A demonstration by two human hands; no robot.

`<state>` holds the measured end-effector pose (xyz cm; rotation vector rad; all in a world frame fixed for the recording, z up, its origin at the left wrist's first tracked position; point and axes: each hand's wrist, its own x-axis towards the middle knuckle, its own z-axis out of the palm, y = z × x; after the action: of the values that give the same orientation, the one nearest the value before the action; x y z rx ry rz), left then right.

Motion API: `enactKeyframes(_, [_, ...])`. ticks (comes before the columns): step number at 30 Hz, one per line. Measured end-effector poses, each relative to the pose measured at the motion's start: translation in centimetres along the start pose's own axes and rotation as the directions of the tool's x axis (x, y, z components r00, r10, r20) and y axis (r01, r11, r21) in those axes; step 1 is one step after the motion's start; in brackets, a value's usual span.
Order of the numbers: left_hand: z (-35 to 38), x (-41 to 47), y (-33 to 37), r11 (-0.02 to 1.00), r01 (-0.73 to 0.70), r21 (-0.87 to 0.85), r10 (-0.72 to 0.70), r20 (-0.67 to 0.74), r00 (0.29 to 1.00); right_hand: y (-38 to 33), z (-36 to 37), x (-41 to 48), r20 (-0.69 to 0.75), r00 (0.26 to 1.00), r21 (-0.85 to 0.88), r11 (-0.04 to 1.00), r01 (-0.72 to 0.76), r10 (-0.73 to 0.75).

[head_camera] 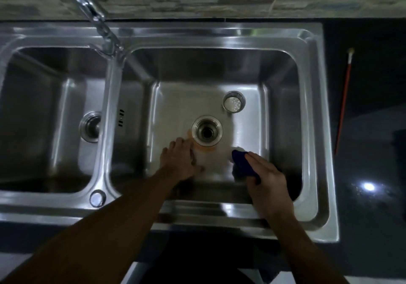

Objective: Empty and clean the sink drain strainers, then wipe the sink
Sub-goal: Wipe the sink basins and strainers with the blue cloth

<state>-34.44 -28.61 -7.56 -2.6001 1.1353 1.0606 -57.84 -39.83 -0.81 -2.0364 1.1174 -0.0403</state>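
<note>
Stainless steel sink (219,209) with two basins fills your view, set in a dark desk (369,174). In the right basin (281,112) the drain (207,131) stands open, its hole dark. One strainer (234,104), a small perforated cup, sits upright on the basin floor just behind and to the right of that drain. Your left hand (179,160) lies flat on the floor, fingers straight and holding nothing, tips beside an orange patch (205,148) at the drain's near rim; the patch is too blurred to name. Your right hand (267,175) grips a blue cloth (243,163) against the floor near the front right corner. The left basin (44,119) has a left drain (91,126); you cannot tell whether a strainer sits in it. A red stick (343,99) lies on the desk, right of the sink.
</note>
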Motion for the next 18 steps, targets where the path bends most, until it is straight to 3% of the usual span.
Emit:
enactKeyframes(4, [0.6, -1.4, -0.7, 0.999, 0.049, -0.021, -0.049, 0.008, 0.999, -0.6, -0.2, 0.0, 0.005, 1.0, -0.053, 0.998, -0.027, 0.028])
enactKeyframes(8, [-0.6, -2.1, -0.9, 0.952, -0.004, -0.307, -0.015, -0.058, 0.998, -1.2, -0.4, -0.3, -0.024, 1.0, -0.053, 0.999, -0.01, 0.008])
enactKeyframes(11, [-2.7, -3.5, -1.6, 0.778, -0.017, -0.628, -0.036, -0.072, 0.997, -2.5, -0.2, -0.2, -0.112, 0.99, 0.028, 0.997, -0.079, 0.081])
enactKeyframes(13, [-3.9, -4.4, -2.1, 0.682, -0.021, -0.731, -0.027, -0.054, 0.998, -4.5, 0.5, 0.1, -0.189, 0.966, 0.15, 0.977, -0.151, 0.178])
enactKeyframes(16, [-5.1, -5.6, -2.8, 0.561, -0.026, -0.828, -0.021, -0.046, 0.999, -8.3, 2.2, 0.6, -0.228, 0.966, 0.264, 0.962, -0.062, 0.125])
enactKeyframes(18, [-5.7, -6.2, -3.1, 0.419, -0.021, -0.908, -0.045, -0.043, 0.998, -10.6, 3.1, 0.9, -0.181, 0.981, 0.329, 0.944, 0.0, 0.063])
